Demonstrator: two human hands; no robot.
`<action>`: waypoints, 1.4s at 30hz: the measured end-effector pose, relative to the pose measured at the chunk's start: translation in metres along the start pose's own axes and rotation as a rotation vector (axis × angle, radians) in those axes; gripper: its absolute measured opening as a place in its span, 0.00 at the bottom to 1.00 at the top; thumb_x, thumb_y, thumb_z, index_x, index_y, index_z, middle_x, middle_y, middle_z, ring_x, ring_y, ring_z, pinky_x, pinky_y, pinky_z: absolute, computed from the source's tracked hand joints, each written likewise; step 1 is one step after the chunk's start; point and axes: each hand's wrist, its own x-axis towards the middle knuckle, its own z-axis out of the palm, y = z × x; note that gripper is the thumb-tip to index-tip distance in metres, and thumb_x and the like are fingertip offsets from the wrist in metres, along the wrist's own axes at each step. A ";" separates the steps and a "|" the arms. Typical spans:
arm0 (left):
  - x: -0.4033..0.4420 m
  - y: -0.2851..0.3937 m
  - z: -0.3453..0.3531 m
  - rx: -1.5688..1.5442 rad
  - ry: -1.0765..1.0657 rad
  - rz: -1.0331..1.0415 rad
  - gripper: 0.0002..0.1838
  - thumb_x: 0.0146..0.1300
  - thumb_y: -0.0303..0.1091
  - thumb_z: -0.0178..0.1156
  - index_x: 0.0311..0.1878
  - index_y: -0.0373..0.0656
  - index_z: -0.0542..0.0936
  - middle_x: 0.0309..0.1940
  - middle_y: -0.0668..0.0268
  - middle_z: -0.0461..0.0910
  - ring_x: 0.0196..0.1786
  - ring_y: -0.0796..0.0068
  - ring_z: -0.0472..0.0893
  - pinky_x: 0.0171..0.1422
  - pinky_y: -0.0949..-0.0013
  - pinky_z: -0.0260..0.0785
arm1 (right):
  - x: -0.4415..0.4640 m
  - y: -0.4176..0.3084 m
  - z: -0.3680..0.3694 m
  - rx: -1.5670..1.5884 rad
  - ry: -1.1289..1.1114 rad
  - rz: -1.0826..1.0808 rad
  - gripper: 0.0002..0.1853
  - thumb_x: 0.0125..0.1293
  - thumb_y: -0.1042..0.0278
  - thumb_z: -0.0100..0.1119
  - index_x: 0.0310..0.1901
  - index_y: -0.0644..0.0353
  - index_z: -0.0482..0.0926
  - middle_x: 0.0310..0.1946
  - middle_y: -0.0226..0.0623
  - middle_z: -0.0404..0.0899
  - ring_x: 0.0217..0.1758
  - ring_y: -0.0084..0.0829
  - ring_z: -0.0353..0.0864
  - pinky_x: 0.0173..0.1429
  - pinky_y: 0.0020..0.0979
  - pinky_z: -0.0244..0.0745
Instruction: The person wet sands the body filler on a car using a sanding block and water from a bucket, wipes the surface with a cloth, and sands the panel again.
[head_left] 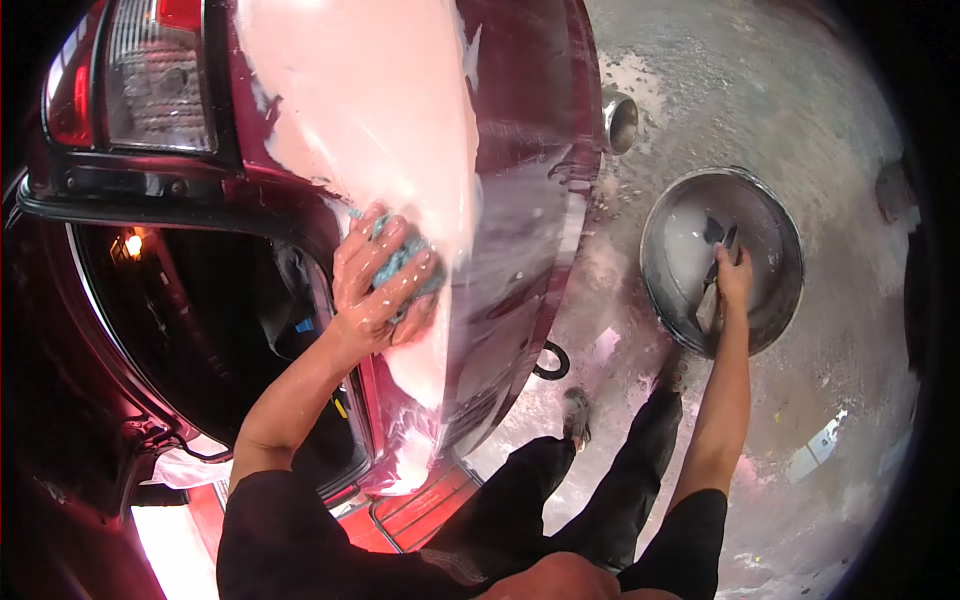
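My left hand [385, 275] is closed around a wet teal cloth or sponge [402, 262], pressing it against the car's rear panel. Pale pink filler [370, 110] covers much of that dark red bodywork [520, 200], and its surface looks wet. My right hand [738, 275] is closed on a dark, flat, narrow piece [715, 275], whose kind I cannot make out. It is held over a round metal basin [798, 255] with cloudy liquid inside, on the floor to the right.
The tail light [160, 85] is at upper left, above the open trunk [220, 300]. An exhaust pipe [622, 122] and a black tow loop [551, 361] stick out from the car's lower edge. The concrete floor [800, 430] is wet and stained. My shoe [576, 415] stands near the bumper.
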 end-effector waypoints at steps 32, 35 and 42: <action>-0.290 0.147 -0.026 -0.403 0.132 -0.089 0.27 0.60 0.31 0.70 0.65 0.50 0.83 0.72 0.61 0.77 0.75 0.51 0.74 0.78 0.44 0.67 | -0.452 -0.304 -0.045 0.001 0.232 -0.600 0.39 0.65 0.48 0.71 0.74 0.55 0.71 0.56 0.62 0.74 0.59 0.56 0.78 0.66 0.50 0.74; -0.316 0.159 -0.020 -0.368 0.149 -0.188 0.27 0.60 0.31 0.70 0.65 0.52 0.83 0.72 0.62 0.76 0.75 0.52 0.74 0.78 0.44 0.68 | -0.463 -0.328 -0.026 -0.148 0.259 -0.661 0.40 0.63 0.45 0.71 0.74 0.52 0.72 0.52 0.63 0.71 0.55 0.62 0.77 0.64 0.52 0.75; -0.313 0.158 -0.012 -0.392 0.173 -0.251 0.26 0.61 0.32 0.67 0.65 0.54 0.83 0.72 0.63 0.76 0.75 0.54 0.74 0.79 0.45 0.66 | -0.489 -0.337 -0.022 -0.356 0.206 -0.548 0.44 0.63 0.41 0.71 0.79 0.47 0.70 0.50 0.63 0.70 0.54 0.62 0.77 0.60 0.51 0.77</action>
